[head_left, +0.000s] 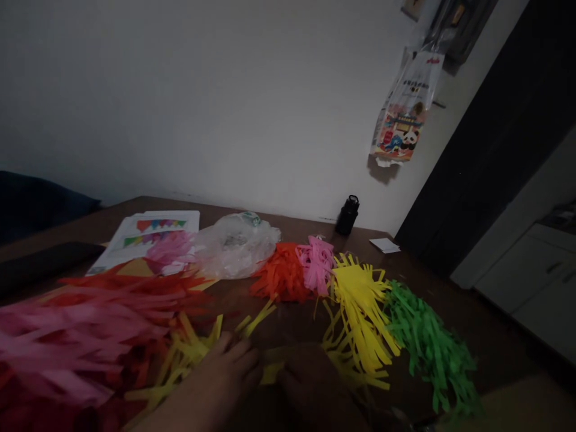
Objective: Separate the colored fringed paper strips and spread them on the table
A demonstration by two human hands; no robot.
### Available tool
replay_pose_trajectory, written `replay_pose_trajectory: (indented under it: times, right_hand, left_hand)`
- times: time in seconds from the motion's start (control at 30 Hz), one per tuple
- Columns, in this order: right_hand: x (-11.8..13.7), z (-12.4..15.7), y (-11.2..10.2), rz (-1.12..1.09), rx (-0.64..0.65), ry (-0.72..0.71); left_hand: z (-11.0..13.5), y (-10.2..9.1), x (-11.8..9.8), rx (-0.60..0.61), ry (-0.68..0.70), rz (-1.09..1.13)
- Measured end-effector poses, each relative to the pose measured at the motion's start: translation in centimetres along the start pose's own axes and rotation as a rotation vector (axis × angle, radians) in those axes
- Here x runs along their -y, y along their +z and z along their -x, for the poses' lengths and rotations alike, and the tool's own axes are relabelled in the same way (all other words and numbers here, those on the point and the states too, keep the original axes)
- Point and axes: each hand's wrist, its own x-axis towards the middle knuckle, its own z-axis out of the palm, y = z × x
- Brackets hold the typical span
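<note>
Both hands are low in the middle of the head view, a short gap apart over the dark table. My left hand [236, 363] has its fingers curled down on a yellow fringed paper strip [272, 367]. At the strip's other side, my right hand [308, 381] is closed on it, dim and partly blurred. Loose yellow fringes [184, 354] stick out past my left hand. Close to the right hand lies a yellow fringed paper tassel [360, 300], with a green one [425, 342] beyond it. My fingertips are largely hidden.
Pink and red fringed paper [85, 336] is heaped at the left. Behind the hands lie a red tassel [283, 273], a pink tassel [317, 264] and a clear plastic bag [238, 243]. Printed sheets [121, 240], a black object [348, 215] and a white card [384, 245] sit farther back.
</note>
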Motion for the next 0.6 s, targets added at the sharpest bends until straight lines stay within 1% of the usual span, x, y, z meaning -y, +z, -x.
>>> replay_pose_trajectory:
  times: [0.1, 0.17, 0.27, 0.37, 0.4, 0.43, 0.5, 0.57, 0.6]
  right_hand:
    - [-0.6, 0.4, -0.6, -0.001, 0.060, 0.016]
    - [-1.0, 0.9, -0.8, 0.033, 0.114, 0.058]
    - [-1.4, 1.6, -0.5, 0.069, 0.184, 0.137]
    - [-1.3, 2.1, 0.2, 0.094, 0.254, 0.213]
    - [-1.1, 2.2, 0.5, 0.115, 0.274, 0.250]
    - [-1.0, 2.2, 0.6, 0.140, 0.288, 0.291]
    - [-0.7, 2.1, 0.8, 0.187, 0.315, 0.364]
    - [-0.5, 1.8, 0.8, 0.209, 0.334, 0.401]
    - [-0.5, 1.6, 0.7, 0.211, 0.315, 0.408]
  left_hand:
    - [0.3, -0.3, 0.8, 0.062, -0.023, -0.018]
    - [0.3, -0.4, 1.1, 0.116, -0.036, 0.021]
    - [0.2, -0.8, 0.8, 0.184, -0.136, 0.093]
    - [-0.5, -2.0, -0.2, 0.359, -0.259, 0.119]
    - [-0.8, -2.5, -0.6, 0.400, -0.290, 0.119]
    - [-1.2, -3.0, -1.0, 0.412, -0.319, 0.108]
    - [-1.7, -3.8, -1.4, 0.402, -0.360, 0.064]
    - [-2.1, -4.0, -1.6, 0.400, -0.377, 0.018]
    - [-2.1, -3.9, -1.5, 0.413, -0.377, 0.006]
